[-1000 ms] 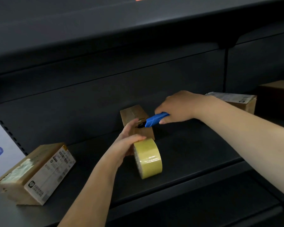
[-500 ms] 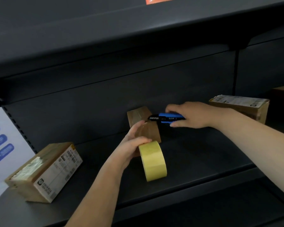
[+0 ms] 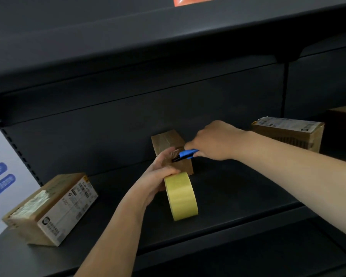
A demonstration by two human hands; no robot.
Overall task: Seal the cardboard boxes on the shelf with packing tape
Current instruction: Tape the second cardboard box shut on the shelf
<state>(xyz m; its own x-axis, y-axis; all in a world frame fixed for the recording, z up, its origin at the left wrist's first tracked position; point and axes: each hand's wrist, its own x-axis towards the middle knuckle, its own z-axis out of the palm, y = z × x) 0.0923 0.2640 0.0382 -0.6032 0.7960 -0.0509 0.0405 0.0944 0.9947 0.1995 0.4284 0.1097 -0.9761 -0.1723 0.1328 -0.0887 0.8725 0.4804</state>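
Head view, centre frame: left hand (image 3: 158,176) has its grip closed on the tape roll (image 3: 181,195), strip drawn to the small box (image 3: 171,145) on the shelf (image 3: 238,192). Right hand (image 3: 214,140) clasps a blue cutter (image 3: 185,153) at the strip. Cutting step appears in hand; next, sever cleanly and press the end down.

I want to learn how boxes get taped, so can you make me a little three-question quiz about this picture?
1. True or false: the left hand holds the yellow tape roll.
2. What colour is the utility knife in the right hand? A red, B blue, C green.
3. Fill in: the knife tip is at the tape by the small ____ box at the middle of the shelf.

Key: 1 true; 2 B; 3 cardboard.
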